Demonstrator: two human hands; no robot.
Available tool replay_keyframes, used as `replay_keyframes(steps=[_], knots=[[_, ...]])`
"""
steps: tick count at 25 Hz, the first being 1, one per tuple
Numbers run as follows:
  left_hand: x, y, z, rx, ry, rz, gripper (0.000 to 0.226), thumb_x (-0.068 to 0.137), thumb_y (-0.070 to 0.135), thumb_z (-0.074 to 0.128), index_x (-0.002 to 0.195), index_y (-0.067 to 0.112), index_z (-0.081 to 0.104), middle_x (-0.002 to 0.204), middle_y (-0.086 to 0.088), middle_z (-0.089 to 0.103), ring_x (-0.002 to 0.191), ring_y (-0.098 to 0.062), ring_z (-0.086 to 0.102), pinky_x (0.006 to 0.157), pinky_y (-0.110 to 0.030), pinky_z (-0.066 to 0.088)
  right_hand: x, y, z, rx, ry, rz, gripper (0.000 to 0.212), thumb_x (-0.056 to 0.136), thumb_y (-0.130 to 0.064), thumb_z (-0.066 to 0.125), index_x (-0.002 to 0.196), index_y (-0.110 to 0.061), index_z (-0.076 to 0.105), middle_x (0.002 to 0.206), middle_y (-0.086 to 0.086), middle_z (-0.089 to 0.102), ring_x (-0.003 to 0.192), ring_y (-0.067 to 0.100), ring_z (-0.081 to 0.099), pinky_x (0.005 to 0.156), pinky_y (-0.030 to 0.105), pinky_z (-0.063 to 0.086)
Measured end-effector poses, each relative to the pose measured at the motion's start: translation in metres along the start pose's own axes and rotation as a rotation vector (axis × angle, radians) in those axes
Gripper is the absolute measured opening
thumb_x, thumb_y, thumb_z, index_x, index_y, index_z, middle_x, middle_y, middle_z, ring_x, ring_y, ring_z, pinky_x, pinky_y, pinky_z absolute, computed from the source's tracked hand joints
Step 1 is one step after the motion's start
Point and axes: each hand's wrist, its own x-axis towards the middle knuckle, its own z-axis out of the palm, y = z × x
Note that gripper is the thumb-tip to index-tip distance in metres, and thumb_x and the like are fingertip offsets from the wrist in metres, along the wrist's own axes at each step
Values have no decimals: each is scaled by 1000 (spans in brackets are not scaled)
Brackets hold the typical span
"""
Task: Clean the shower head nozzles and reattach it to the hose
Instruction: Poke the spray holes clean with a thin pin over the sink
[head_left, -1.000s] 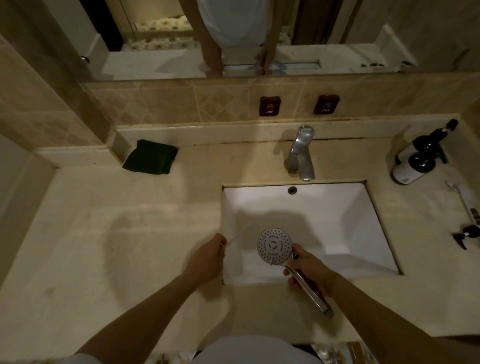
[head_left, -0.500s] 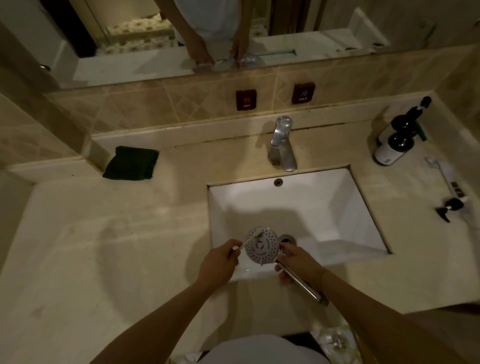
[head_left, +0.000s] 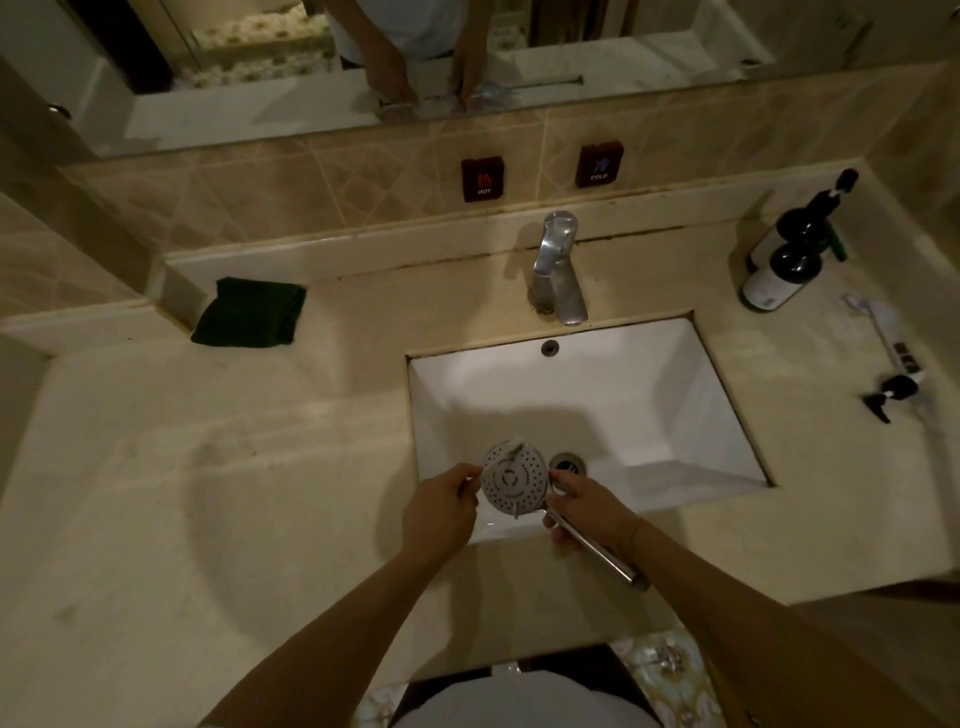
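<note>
The right hand (head_left: 587, 506) grips the shower head (head_left: 514, 480) by its handle, over the sink's (head_left: 675, 374) near edge, nozzle face up; the left hand (head_left: 441, 512) pinches a thin brush (head_left: 506, 453) in curled fingers, its tip on the face's far-left part; a dark cloth (head_left: 249, 312) lies on the surface (head_left: 208, 467) well to the left; two bottles (head_left: 789, 260) stand at the far right.

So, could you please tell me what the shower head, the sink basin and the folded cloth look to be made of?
Shower head: handle looks like polished chrome or metal, with bright streak reflections; the matte grey perforated face may be plastic. Sink basin: glossy white, likely ceramic. Folded cloth: dark green, soft, matte fabric, possibly terry.
</note>
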Motion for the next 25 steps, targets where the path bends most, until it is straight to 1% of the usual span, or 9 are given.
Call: replay_keyframes(steps=[2,5,8,10,13,15,19,22,25], knots=[[-6,2,4,33,-43,44,26,97,28,47,118,29,63,95,3,72,75,-10,64,67,-25,52,-1,1,0,19,-5,5,39,101,-20,47,140,-19,49,84,15,70,61,20,65,55,29,54],[-16,2,3,118,-155,153,26,98,27,45,119,29,62,99,3,71,77,-10,63,69,-24,52,-4,1,0,52,-12,2,35,101,-19,46,135,-20,52,82,15,70,62,21,64,53,27,53],[0,-1,-4,86,-54,88,25,97,25,47,115,31,64,95,4,72,78,-12,65,70,-29,55,-6,-1,0,17,-26,-16,31,101,-20,45,131,-21,53,82,15,70,62,22,64,53,27,53],[5,-1,-6,65,-39,58,25,97,27,47,114,32,64,91,5,71,76,-12,65,69,-30,55,-7,-2,0,-10,-27,-31,30,100,-19,46,129,-22,52,81,14,70,61,21,64,53,27,53],[-6,-3,-3,165,-186,191,24,97,31,46,114,33,63,93,7,70,75,-8,60,64,-22,48,-11,-1,0,-15,-18,-58,23,100,-17,47,120,-25,53,79,13,70,59,20,64,57,29,55],[-6,-4,-8,237,-231,259,25,97,30,45,115,34,63,96,7,70,77,-8,59,67,-23,48,-12,-2,0,-11,-14,-71,21,100,-16,46,117,-28,49,79,13,70,59,20,63,57,29,55],[13,-3,-20,186,-155,188,26,98,28,44,117,32,62,92,7,70,77,-9,62,67,-24,49,-11,-4,-1,-61,-27,-53,26,101,-17,46,124,-26,49,80,12,71,59,19,64,56,26,54],[10,-7,-25,336,-276,297,27,98,28,44,119,32,61,103,6,70,80,-7,59,67,-22,44,-13,-8,-4,-107,-67,-33,36,101,-17,46,136,-20,47,81,10,70,59,18,62,51,23,52],[22,-4,-42,454,-378,377,29,98,25,44,120,33,61,112,7,69,90,-11,63,75,-27,50,-12,-11,-6,-153,-107,-38,37,100,-19,47,137,-23,47,79,5,70,57,15,61,48,23,50]])
